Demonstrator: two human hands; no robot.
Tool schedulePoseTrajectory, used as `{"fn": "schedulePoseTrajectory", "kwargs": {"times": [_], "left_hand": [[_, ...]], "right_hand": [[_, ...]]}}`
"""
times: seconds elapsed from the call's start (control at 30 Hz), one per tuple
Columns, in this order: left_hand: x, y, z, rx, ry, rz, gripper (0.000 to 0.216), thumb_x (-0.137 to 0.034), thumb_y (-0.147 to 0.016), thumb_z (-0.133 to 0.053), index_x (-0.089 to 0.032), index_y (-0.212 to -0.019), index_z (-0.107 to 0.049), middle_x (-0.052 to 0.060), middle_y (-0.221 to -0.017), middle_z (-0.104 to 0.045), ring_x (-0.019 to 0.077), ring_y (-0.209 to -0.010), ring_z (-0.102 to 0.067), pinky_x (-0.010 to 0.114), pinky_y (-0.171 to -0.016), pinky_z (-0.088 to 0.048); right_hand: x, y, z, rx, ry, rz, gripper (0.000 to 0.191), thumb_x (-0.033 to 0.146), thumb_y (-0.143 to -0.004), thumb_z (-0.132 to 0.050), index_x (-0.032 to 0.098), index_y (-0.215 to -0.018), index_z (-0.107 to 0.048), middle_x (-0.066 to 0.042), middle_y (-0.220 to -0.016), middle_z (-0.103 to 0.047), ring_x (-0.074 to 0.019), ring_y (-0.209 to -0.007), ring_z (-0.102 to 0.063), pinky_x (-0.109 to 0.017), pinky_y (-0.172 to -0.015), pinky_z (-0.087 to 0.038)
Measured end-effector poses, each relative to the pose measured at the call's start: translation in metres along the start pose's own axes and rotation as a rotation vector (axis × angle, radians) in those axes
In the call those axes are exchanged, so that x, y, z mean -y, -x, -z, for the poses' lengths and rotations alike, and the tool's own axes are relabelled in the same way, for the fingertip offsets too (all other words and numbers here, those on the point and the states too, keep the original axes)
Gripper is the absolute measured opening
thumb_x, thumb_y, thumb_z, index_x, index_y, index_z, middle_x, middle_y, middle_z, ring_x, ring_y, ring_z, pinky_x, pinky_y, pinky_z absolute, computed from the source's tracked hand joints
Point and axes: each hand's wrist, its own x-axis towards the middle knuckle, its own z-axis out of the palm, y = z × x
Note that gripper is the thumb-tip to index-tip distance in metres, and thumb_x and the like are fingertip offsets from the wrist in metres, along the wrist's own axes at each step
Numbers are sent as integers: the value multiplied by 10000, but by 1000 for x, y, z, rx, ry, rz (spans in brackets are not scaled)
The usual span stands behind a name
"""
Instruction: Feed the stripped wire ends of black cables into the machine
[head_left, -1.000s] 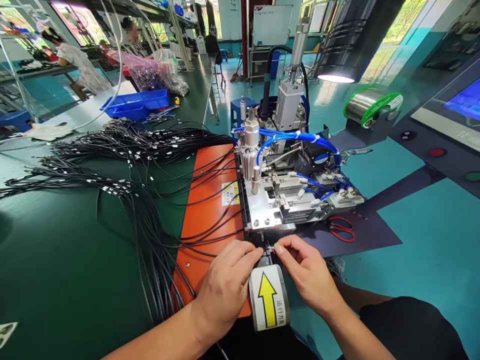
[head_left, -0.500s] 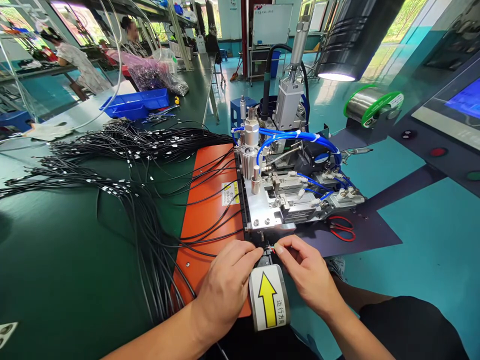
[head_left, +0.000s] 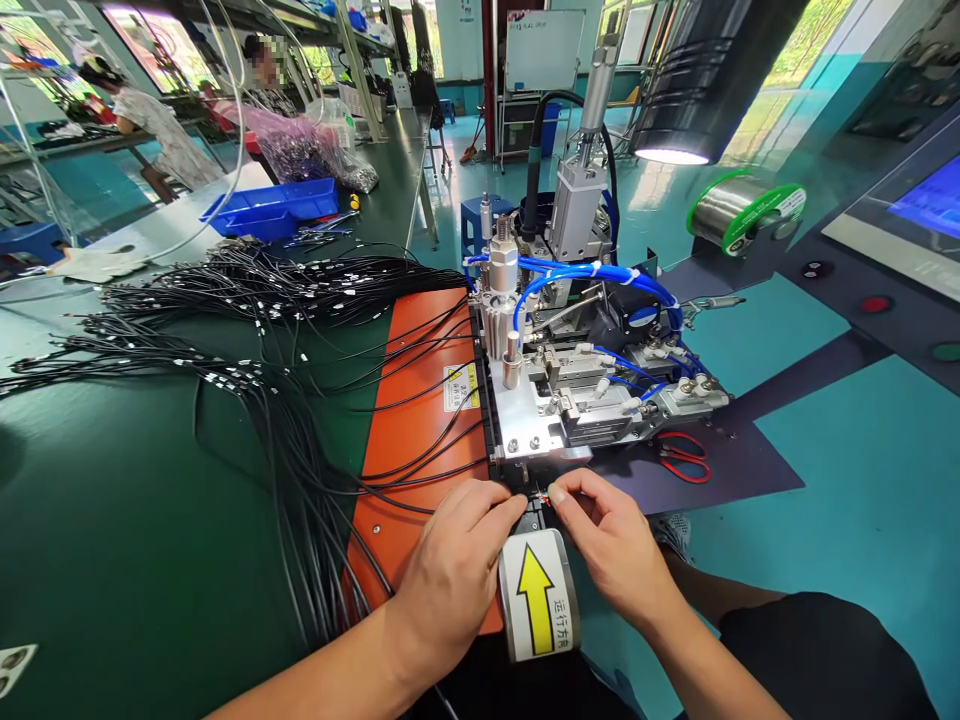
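My left hand [head_left: 454, 570] rests on the orange plate [head_left: 411, 420], fingers curled and pinched on a black cable end at the front of the metal fixture [head_left: 551, 400]. My right hand [head_left: 611, 545] pinches thin red wire tips [head_left: 541, 497] at the same slot, thumb and forefinger pressed together. Between the hands sits a white label with a yellow arrow [head_left: 536, 595] pointing toward the machine. A large bundle of black cables [head_left: 255, 340] spreads across the green bench to the left, several running over the orange plate to the fixture.
Red-handled scissors [head_left: 682, 458] lie right of the fixture. A solder spool [head_left: 742, 212] hangs at upper right beside a lamp [head_left: 675, 150]. A blue tray [head_left: 270, 208] and plastic bags sit far back. Other people work at distant benches.
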Motion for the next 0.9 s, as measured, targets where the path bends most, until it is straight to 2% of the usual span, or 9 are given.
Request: {"fn": "schedulePoseTrajectory", "kwargs": {"times": [0.43,0.7,0.9], "left_hand": [[1,-1,-1,51,-73,-18,264,-91,-951,-472,-137,-1140,-650,102,-1000,-625,219,-874,-548,355,-753,-516],[1,-1,2,193,-175,-48,394,-112,-948,-447,-197,-1307,-586,100,-1058,-603,242,-857,-500,415,-757,-480],[0,-3,3,253,-207,-29,442,-86,-914,-500,-207,-1335,-563,93,-1075,-598,240,-856,-478,409,-769,-465]], "right_hand": [[2,1,-2,-33,52,15,278,434,-943,-534,212,-791,-603,3,-751,-607,-158,-662,-536,-252,-593,-400],[-1,1,-3,-44,60,43,259,406,-965,-521,210,-822,-612,5,-775,-595,-159,-698,-537,-253,-636,-412],[-4,6,0,-69,109,116,234,385,-982,-514,220,-895,-655,-15,-850,-610,-172,-764,-566,-270,-687,-429]]}}
